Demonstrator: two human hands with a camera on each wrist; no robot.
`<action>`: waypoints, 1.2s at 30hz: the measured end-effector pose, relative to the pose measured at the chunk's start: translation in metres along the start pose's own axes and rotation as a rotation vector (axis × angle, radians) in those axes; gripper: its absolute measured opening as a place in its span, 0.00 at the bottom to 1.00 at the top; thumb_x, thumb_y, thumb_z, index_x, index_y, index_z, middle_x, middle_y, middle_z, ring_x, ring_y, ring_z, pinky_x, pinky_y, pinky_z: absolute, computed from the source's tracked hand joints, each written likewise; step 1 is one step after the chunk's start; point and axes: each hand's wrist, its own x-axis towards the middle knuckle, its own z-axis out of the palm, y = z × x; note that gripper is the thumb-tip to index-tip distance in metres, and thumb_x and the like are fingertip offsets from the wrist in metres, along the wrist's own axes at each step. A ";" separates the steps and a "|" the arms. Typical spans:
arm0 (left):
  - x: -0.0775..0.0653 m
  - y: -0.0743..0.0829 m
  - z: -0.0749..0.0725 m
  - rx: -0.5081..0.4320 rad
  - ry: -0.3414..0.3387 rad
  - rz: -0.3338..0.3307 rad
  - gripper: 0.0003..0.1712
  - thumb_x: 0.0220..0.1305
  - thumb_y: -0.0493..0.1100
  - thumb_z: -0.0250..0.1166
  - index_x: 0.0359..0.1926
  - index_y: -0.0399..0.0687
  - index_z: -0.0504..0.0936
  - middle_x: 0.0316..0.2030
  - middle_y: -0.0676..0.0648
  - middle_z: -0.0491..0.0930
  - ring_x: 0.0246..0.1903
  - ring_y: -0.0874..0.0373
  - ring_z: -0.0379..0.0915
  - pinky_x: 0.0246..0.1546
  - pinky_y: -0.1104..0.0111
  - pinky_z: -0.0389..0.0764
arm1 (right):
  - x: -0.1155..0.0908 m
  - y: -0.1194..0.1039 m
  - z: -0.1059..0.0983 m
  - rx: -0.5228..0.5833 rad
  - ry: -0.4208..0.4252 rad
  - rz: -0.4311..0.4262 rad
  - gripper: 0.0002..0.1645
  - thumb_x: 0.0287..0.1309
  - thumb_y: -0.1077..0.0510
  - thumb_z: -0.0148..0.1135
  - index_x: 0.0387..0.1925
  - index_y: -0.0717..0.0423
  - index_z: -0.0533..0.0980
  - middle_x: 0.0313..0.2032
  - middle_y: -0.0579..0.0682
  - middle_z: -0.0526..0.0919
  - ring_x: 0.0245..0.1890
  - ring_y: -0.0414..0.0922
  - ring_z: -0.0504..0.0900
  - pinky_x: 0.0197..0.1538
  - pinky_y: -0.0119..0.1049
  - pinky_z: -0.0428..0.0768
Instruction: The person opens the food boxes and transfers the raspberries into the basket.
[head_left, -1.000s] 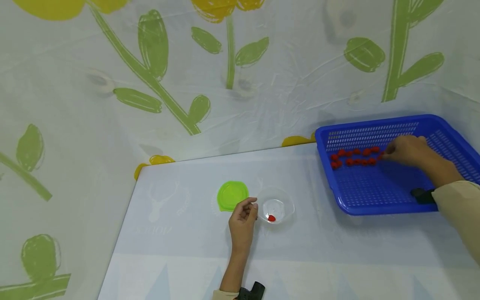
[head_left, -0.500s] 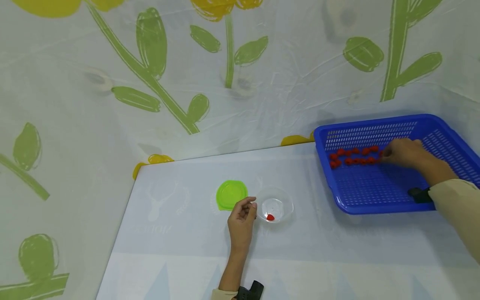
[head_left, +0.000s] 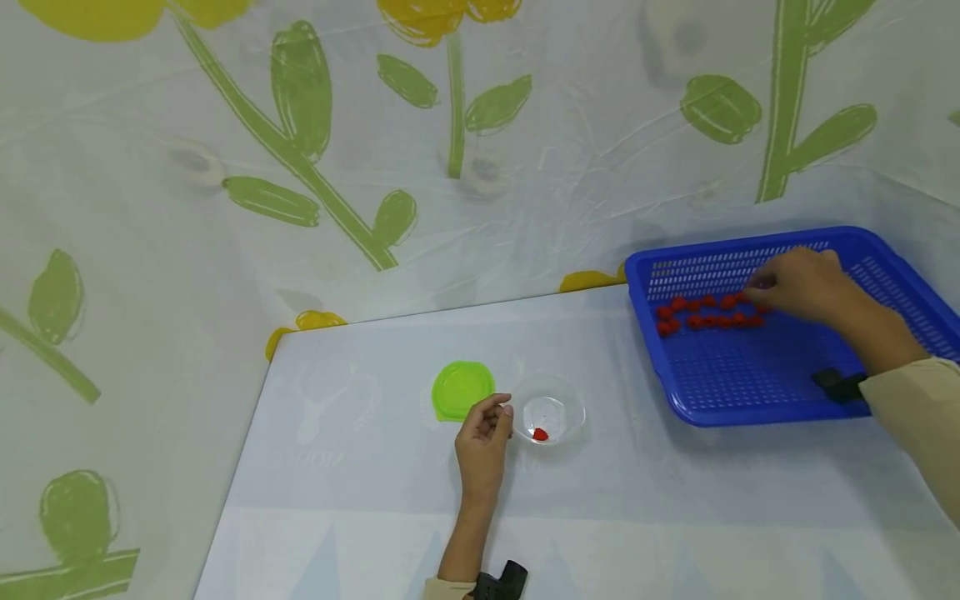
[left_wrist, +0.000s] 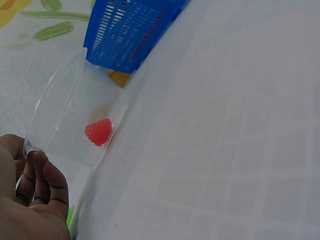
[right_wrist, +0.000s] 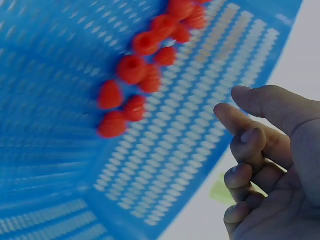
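Observation:
My left hand [head_left: 482, 454] pinches the near-left rim of a clear plastic bowl [head_left: 564, 408]; its fingertips sit at the rim in the left wrist view. One red raspberry [left_wrist: 98, 132] lies in the bottom of the bowl. My right hand [head_left: 806, 283] is over a blue slotted basket [head_left: 750, 418], close to the raspberries in it. In the right wrist view, thumb and index finger are slightly apart with nothing between them. Several raspberries [right_wrist: 132, 69] lie in two uneven rows along the basket's left and back part.
A bright green lid [head_left: 461, 390] lies on the white table [head_left: 360, 467], just left of the bowl and behind my left hand. The basket stands at the back right against the flower-patterned wall sheet [head_left: 577, 167].
My right hand has lifted slightly and shifted toward the back left over the basket, uncovering raspberries at the right end of the rows. My left hand and the bowl stay in place.

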 end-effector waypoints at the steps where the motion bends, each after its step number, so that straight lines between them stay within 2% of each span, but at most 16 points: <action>1: 0.000 0.000 0.000 -0.001 0.000 0.003 0.12 0.61 0.36 0.60 0.46 0.37 0.78 0.29 0.42 0.73 0.26 0.55 0.70 0.27 0.73 0.76 | 0.000 -0.005 -0.002 0.001 0.009 -0.018 0.18 0.54 0.51 0.61 0.38 0.62 0.82 0.34 0.60 0.82 0.38 0.61 0.75 0.40 0.59 0.60; 3: 0.000 0.000 0.000 -0.004 -0.001 0.001 0.12 0.61 0.36 0.61 0.46 0.37 0.78 0.30 0.42 0.73 0.26 0.56 0.70 0.27 0.74 0.76 | -0.002 -0.014 -0.006 0.008 0.029 -0.047 0.14 0.53 0.54 0.62 0.36 0.60 0.82 0.32 0.58 0.83 0.37 0.60 0.76 0.44 0.67 0.57; 6: 0.000 0.000 0.000 -0.007 0.003 0.001 0.12 0.61 0.36 0.61 0.46 0.37 0.78 0.29 0.42 0.73 0.26 0.56 0.70 0.26 0.74 0.75 | -0.006 -0.028 -0.010 0.014 0.061 -0.083 0.12 0.51 0.55 0.64 0.34 0.59 0.83 0.27 0.54 0.83 0.33 0.56 0.77 0.44 0.73 0.54; 7: 0.000 0.000 0.000 -0.006 0.004 0.000 0.12 0.61 0.36 0.60 0.46 0.37 0.78 0.29 0.42 0.73 0.26 0.56 0.70 0.26 0.73 0.75 | -0.008 -0.033 -0.011 0.006 0.077 -0.096 0.11 0.51 0.55 0.64 0.33 0.58 0.84 0.25 0.52 0.82 0.30 0.54 0.76 0.43 0.71 0.56; 9: -0.001 0.000 0.000 -0.006 0.003 -0.002 0.12 0.61 0.36 0.60 0.46 0.37 0.78 0.30 0.42 0.73 0.26 0.56 0.70 0.26 0.74 0.75 | -0.012 -0.043 -0.011 -0.011 0.104 -0.116 0.10 0.50 0.55 0.65 0.33 0.55 0.84 0.21 0.47 0.79 0.26 0.49 0.74 0.39 0.60 0.62; 12: 0.000 0.001 0.000 -0.008 0.001 0.003 0.12 0.61 0.35 0.60 0.46 0.36 0.77 0.30 0.41 0.73 0.27 0.56 0.70 0.27 0.74 0.76 | -0.019 -0.058 -0.011 -0.031 0.144 -0.153 0.08 0.49 0.54 0.66 0.32 0.52 0.84 0.19 0.42 0.74 0.26 0.47 0.69 0.31 0.46 0.58; 13: 0.000 0.001 0.000 -0.011 0.000 0.006 0.12 0.61 0.35 0.60 0.46 0.36 0.77 0.30 0.40 0.73 0.27 0.56 0.70 0.27 0.74 0.76 | -0.021 -0.063 -0.011 -0.034 0.156 -0.164 0.08 0.49 0.53 0.66 0.32 0.52 0.84 0.19 0.42 0.73 0.28 0.47 0.69 0.30 0.44 0.56; 15: 0.000 0.001 0.000 -0.012 -0.001 0.020 0.12 0.61 0.34 0.60 0.46 0.35 0.77 0.30 0.39 0.73 0.27 0.56 0.70 0.27 0.75 0.76 | -0.026 -0.074 -0.009 -0.034 0.185 -0.190 0.08 0.49 0.53 0.67 0.31 0.51 0.84 0.22 0.42 0.75 0.31 0.48 0.69 0.31 0.44 0.56; 20: 0.000 0.003 0.001 -0.010 0.002 0.031 0.12 0.61 0.33 0.60 0.46 0.34 0.77 0.30 0.38 0.73 0.26 0.56 0.70 0.26 0.75 0.75 | -0.034 -0.100 -0.003 -0.013 0.238 -0.236 0.07 0.46 0.54 0.69 0.30 0.51 0.84 0.24 0.44 0.78 0.32 0.47 0.68 0.32 0.43 0.56; 27: -0.001 0.004 0.000 -0.012 0.002 -0.005 0.12 0.61 0.35 0.60 0.46 0.36 0.77 0.30 0.38 0.73 0.27 0.54 0.70 0.26 0.75 0.75 | -0.039 -0.132 0.011 0.043 0.271 -0.362 0.04 0.44 0.57 0.71 0.27 0.48 0.83 0.18 0.37 0.68 0.28 0.42 0.63 0.32 0.40 0.54; 32: -0.001 0.004 -0.001 -0.017 -0.005 -0.022 0.12 0.61 0.36 0.60 0.46 0.38 0.78 0.30 0.40 0.73 0.27 0.54 0.69 0.26 0.74 0.75 | -0.041 -0.152 0.022 0.072 0.258 -0.426 0.05 0.45 0.55 0.70 0.28 0.48 0.83 0.17 0.36 0.64 0.27 0.40 0.61 0.31 0.39 0.52; 36: 0.000 0.003 -0.002 -0.015 -0.002 -0.010 0.12 0.61 0.36 0.60 0.46 0.38 0.78 0.30 0.40 0.73 0.26 0.55 0.69 0.26 0.75 0.74 | -0.041 -0.167 0.033 0.089 0.235 -0.447 0.05 0.46 0.54 0.70 0.28 0.47 0.83 0.17 0.37 0.63 0.27 0.40 0.61 0.32 0.38 0.51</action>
